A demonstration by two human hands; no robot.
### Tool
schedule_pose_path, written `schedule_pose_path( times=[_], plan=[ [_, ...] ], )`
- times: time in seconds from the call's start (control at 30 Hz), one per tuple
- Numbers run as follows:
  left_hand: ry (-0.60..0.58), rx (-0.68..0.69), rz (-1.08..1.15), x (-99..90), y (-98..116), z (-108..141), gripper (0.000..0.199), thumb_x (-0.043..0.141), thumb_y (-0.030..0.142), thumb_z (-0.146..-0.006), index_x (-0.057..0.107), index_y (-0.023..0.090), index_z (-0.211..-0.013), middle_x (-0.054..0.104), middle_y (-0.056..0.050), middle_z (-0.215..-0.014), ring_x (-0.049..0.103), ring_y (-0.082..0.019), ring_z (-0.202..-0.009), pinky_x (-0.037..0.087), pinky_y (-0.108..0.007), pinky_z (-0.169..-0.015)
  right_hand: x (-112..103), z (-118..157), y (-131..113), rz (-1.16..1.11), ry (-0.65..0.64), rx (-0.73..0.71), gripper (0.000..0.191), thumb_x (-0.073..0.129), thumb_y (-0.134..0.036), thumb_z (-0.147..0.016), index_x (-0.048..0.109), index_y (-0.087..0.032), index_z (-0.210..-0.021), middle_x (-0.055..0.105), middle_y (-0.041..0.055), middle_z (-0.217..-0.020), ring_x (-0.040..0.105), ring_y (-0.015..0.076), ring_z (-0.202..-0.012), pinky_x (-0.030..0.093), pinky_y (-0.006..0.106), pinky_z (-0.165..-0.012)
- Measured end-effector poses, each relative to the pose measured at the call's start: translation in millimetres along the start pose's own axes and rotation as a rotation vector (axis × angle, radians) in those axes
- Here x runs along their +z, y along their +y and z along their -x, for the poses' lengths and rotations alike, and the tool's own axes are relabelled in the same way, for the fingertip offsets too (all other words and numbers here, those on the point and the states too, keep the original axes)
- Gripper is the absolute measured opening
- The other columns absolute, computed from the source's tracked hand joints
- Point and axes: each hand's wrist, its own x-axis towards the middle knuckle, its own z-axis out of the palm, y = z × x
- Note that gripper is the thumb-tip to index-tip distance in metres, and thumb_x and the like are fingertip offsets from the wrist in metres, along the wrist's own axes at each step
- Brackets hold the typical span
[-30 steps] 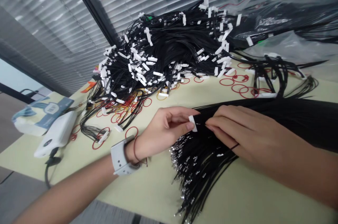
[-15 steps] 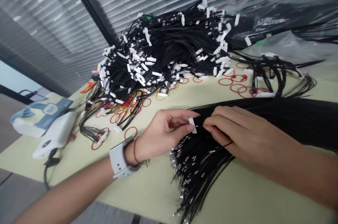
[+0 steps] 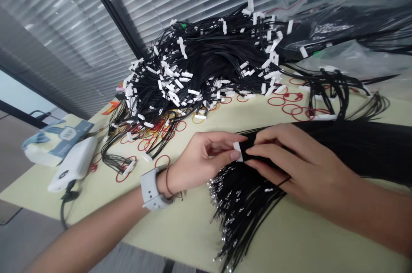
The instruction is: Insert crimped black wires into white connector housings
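Observation:
My left hand pinches a white plastic connector housing between thumb and forefinger. Close against its right side is my right hand, fingers bent, with thumb and fingertips slightly parted at the housing. One black wire with a metal terminal end passes into the curled fingers of that hand. Beneath both hands lies a thick bundle of black wires, its bare silvery terminals fanned out toward the front edge. The wire tips at the housing are hidden by my fingers.
A big heap of black cables with white connectors lies behind, among red rubber bands. To the left are a white corded device and a tissue pack. Clear plastic bags lie at the back right of the table.
My right thumb and fingertips have parted slightly from a tight pinch beside the housing. My left hand keeps its grip. The view has shifted slightly.

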Motion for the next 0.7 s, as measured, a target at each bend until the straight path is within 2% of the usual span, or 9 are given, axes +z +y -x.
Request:
schedule_pose_path(
  times=[0.1,0.13,0.2,0.23,0.3,0.37,0.4,0.53,0.7],
  plan=[
    [0.040,0.004,-0.075,-6.4,-1.4,-3.8,0.028,0.065,0.012,-0.074,0.065,0.008,-0.102,0.072,-0.006,-0.089,0.064,0.001,-0.070,0.051,-0.002,-0.066,-11.0,-1.5,-1.1,-0.030,0.001,-0.105,0.021,0.058,-0.022,-0.082,0.056,-0.018,-0.103,0.057,0.0032,-0.099,0.052,0.0092,-0.092,0.045,0.024,-0.081],
    [0.056,-0.003,-0.093,-8.7,-2.0,-5.2,0.029,0.065,0.013,-0.074,0.065,0.008,-0.103,0.072,-0.007,-0.091,0.064,0.000,-0.071,0.051,-0.002,-0.066,-15.7,-2.1,-1.6,-0.051,-0.030,-0.144,0.022,0.054,-0.031,-0.085,0.056,-0.019,-0.104,0.059,0.0027,-0.098,0.054,0.0097,-0.093,0.046,0.024,-0.081],
    [0.090,-0.019,-0.106,-12.9,-2.9,-7.7,0.030,0.066,0.014,-0.074,0.064,0.008,-0.104,0.071,-0.009,-0.096,0.065,0.000,-0.074,0.052,-0.003,-0.068,-24.3,-4.2,-2.3,-0.096,-0.096,-0.193,0.043,0.039,-0.053,-0.089,0.058,-0.018,-0.107,0.062,0.0038,-0.101,0.058,0.0106,-0.093,0.049,0.024,-0.077],
    [0.103,-0.029,-0.104,-14.6,-3.1,-8.7,0.030,0.065,0.014,-0.075,0.064,0.008,-0.104,0.071,-0.010,-0.099,0.065,-0.001,-0.075,0.052,-0.003,-0.070,-27.0,-5.6,-2.2,-0.120,-0.128,-0.168,0.051,0.031,-0.057,-0.090,0.058,-0.018,-0.109,0.062,0.0046,-0.104,0.059,0.0100,-0.094,0.050,0.022,-0.074],
    [0.116,-0.039,-0.097,-16.9,-3.2,-9.6,0.031,0.065,0.014,-0.075,0.064,0.008,-0.105,0.070,-0.010,-0.102,0.066,-0.001,-0.077,0.052,-0.004,-0.071,-27.2,-8.3,-1.1,-0.191,-0.191,-0.063,0.045,0.029,-0.047,-0.093,0.060,-0.020,-0.108,0.062,0.0032,-0.107,0.060,0.0052,-0.091,0.049,0.016,-0.067],
    [0.106,-0.034,-0.098,-17.7,-3.1,-9.4,0.030,0.065,0.015,-0.075,0.064,0.009,-0.105,0.071,-0.009,-0.100,0.065,-0.001,-0.077,0.052,-0.004,-0.071,-20.1,-8.9,0.9,-0.223,-0.238,0.023,0.031,0.034,-0.028,-0.094,0.064,-0.022,-0.096,0.063,-0.0004,-0.096,0.058,0.0018,-0.081,0.046,0.013,-0.066],
    [0.096,-0.027,-0.101,-17.7,-3.2,-9.0,0.030,0.066,0.016,-0.075,0.064,0.009,-0.104,0.071,-0.009,-0.098,0.065,-0.001,-0.076,0.052,-0.004,-0.070,-14.9,-7.9,2.0,-0.195,-0.247,0.036,0.028,0.036,-0.025,-0.093,0.065,-0.021,-0.091,0.062,-0.0004,-0.090,0.056,0.0028,-0.078,0.045,0.015,-0.067],
    [0.079,-0.005,-0.126,-15.9,-4.1,-7.1,0.030,0.067,0.019,-0.075,0.065,0.011,-0.104,0.071,-0.005,-0.090,0.063,0.001,-0.072,0.050,-0.002,-0.066,0.7,1.3,5.5,-0.122,-0.266,0.019,0.023,0.043,-0.020,-0.089,0.063,-0.016,-0.079,0.057,0.0036,-0.082,0.048,0.0086,-0.076,0.040,0.023,-0.070],
    [0.059,0.009,-0.183,-13.8,-4.3,-6.3,0.030,0.066,0.020,-0.076,0.065,0.012,-0.104,0.070,-0.003,-0.085,0.061,0.001,-0.071,0.048,-0.002,-0.065,-2.0,6.1,4.9,0.065,-0.277,-0.120,0.016,0.044,-0.010,-0.082,0.059,-0.014,-0.079,0.055,0.0059,-0.084,0.043,0.0118,-0.081,0.033,0.027,-0.076]
  ],
)
